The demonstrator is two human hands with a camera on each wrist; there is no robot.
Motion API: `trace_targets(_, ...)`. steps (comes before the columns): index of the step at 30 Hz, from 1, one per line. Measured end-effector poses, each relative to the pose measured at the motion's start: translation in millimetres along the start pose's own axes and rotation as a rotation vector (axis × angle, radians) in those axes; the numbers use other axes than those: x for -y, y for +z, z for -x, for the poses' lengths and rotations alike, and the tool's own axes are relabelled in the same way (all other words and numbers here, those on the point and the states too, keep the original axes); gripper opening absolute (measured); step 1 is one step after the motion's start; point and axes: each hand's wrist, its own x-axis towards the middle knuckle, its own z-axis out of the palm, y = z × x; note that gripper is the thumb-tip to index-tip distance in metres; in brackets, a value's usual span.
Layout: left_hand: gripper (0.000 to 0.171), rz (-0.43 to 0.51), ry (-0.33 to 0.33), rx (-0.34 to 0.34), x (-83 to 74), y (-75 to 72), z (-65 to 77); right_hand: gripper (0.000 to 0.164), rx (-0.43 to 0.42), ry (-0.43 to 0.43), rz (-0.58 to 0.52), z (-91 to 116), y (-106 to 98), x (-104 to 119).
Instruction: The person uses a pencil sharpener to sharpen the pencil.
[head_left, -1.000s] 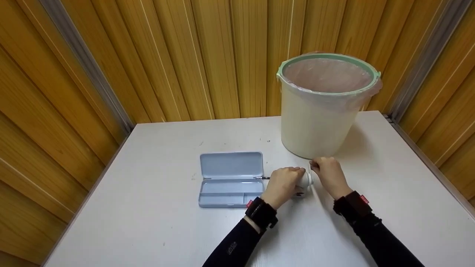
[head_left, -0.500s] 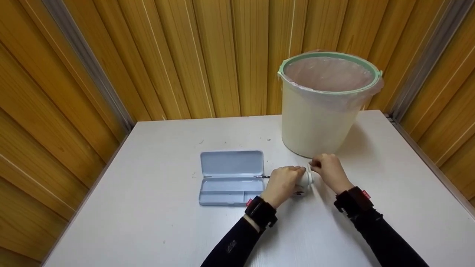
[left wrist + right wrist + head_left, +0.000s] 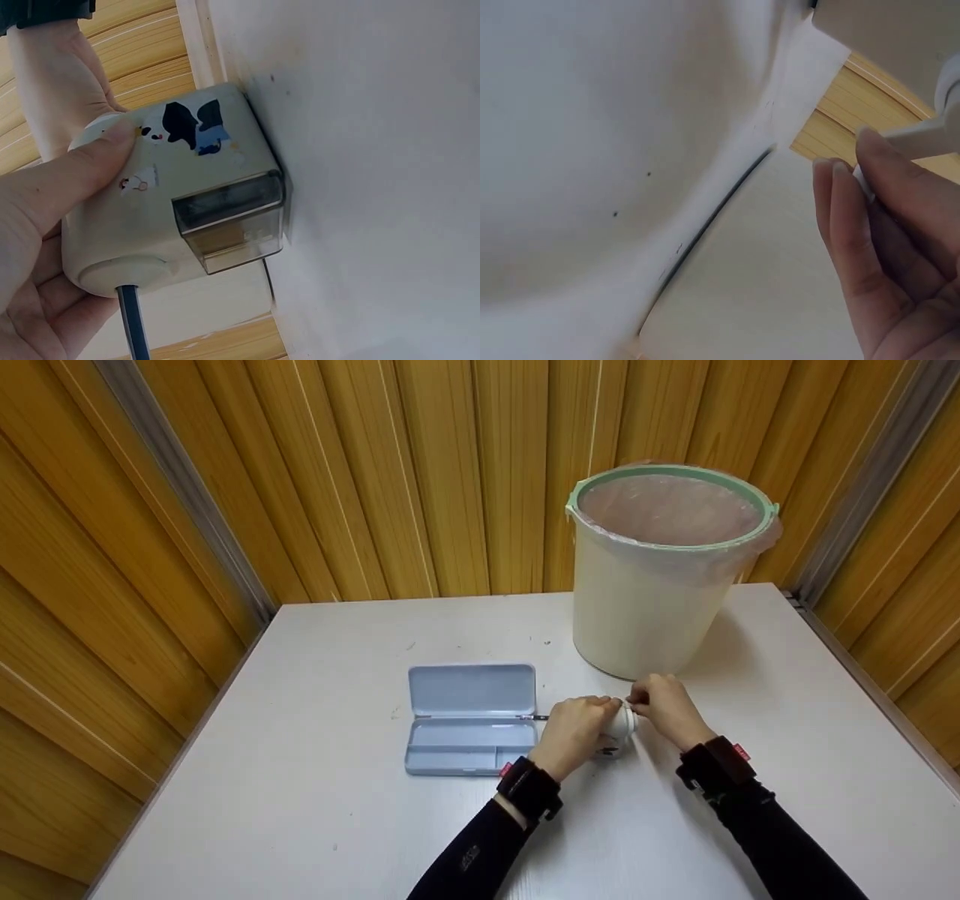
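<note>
A white crank pencil sharpener with dark stickers and a see-through shavings drawer rests on the table. My left hand grips its body from above, thumb across the stickered face in the left wrist view. Out of the sharpener's left side sticks a dark pencil, its other end near the pencil case. On the opposite side, my right hand pinches the end of the white crank between thumb and fingers. The pencil's tip is hidden inside the sharpener.
An open light-blue pencil case, with divided compartments, lies left of the hands. Behind them stands a tall cream bin with a green rim and pink liner. Dark specks dot the white table; wood-patterned panels enclose it.
The crank stood up beside the sharpener earlier and shows less now in the head view, its handle having turned with my right hand. My left hand keeps its grip on the sharpener.
</note>
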Motion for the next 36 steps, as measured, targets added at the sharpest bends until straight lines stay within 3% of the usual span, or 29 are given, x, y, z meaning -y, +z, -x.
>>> trace_targets(6,0.038,0.008,-0.012,-0.002,-1.4,0.0,-0.3,0.009,0.014,-0.042,0.027,1.4,0.6,-1.4)
trace_targets(14,0.036,0.037,-0.037,-0.002,-4.4,-0.5,-0.2,0.012,0.059,-0.022,0.052,3.9,2.1,-0.2)
trace_targets(26,0.035,0.003,-0.076,0.029,-9.1,-3.0,-1.9,0.016,0.08,-0.035,0.038,11.7,5.1,-0.9)
trace_targets(36,0.035,-0.038,-0.088,0.01,-9.2,-1.9,-0.2,0.013,0.129,-0.022,-0.004,27.3,7.6,1.9)
